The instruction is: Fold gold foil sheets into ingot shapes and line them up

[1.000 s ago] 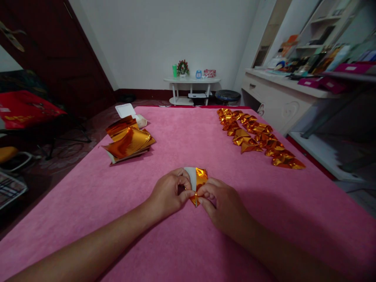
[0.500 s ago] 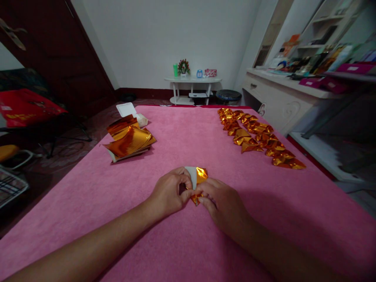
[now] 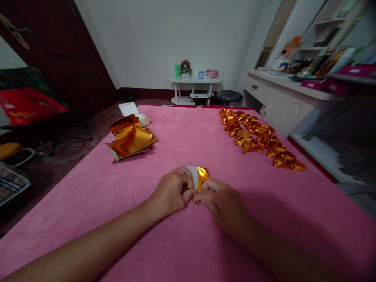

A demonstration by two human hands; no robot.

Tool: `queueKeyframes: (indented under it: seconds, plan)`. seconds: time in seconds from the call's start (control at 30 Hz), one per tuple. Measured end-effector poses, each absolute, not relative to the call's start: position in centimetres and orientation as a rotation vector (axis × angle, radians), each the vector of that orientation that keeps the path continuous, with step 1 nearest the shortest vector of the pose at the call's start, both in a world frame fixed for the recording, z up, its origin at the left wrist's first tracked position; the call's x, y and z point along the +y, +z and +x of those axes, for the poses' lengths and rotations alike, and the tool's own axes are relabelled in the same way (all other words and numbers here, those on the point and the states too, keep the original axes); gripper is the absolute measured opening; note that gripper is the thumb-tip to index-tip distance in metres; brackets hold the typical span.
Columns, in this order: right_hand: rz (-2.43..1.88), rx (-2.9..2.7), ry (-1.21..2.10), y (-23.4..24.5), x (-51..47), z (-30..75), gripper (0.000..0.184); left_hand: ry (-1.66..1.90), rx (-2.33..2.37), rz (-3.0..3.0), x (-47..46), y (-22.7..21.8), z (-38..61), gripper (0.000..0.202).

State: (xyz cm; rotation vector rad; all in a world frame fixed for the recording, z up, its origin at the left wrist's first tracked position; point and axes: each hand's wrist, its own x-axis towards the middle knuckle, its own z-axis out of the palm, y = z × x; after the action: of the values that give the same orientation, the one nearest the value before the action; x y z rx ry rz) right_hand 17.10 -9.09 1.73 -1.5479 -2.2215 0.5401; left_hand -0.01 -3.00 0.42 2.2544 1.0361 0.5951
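Both hands meet at the middle of the pink table cloth (image 3: 182,141). My left hand (image 3: 172,192) and my right hand (image 3: 225,203) each pinch a small piece of gold foil paper (image 3: 199,176), gold on one side and white on the other. Their fingertips touch over its lower part, which they hide. A loose stack of gold foil sheets (image 3: 132,141) lies at the far left. Several folded gold pieces (image 3: 258,137) lie in rows at the far right.
A white open box (image 3: 132,111) sits behind the foil stack. A cream cabinet with cluttered shelves (image 3: 290,94) stands to the right. A small white side table (image 3: 192,84) with a plant is at the far wall. A red bag (image 3: 26,105) lies left.
My fingers have closed further over the foil piece, so less of its lower gold tip shows. The view has shifted slightly.
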Motion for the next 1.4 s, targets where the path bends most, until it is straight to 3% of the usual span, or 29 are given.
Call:
queueKeyframes:
  seconds: [0.8, 0.97, 1.23, 1.4]
  plan:
    - [-1.546, -2.191, 0.563, 1.9, -9.0, 17.0, 0.023, 0.694, 0.994, 2.204, -1.9, 0.0, -0.5, 0.016]
    - [-1.498, -2.177, 0.549, 1.7, -9.3, 17.1, 0.026, 0.645, 0.968, 2.153, -1.8, 0.9, -0.7, 0.008]
    - [-1.527, -2.346, 0.23, 2.0, -10.9, 15.7, 0.014, 0.701, 0.76, 2.206, -1.0, 0.6, -1.6, 0.028]
    - [-1.539, -2.451, -0.143, 1.5, -10.6, 15.7, 0.019, 0.772, 0.759, 2.36, -1.1, 0.7, -2.1, 0.034]
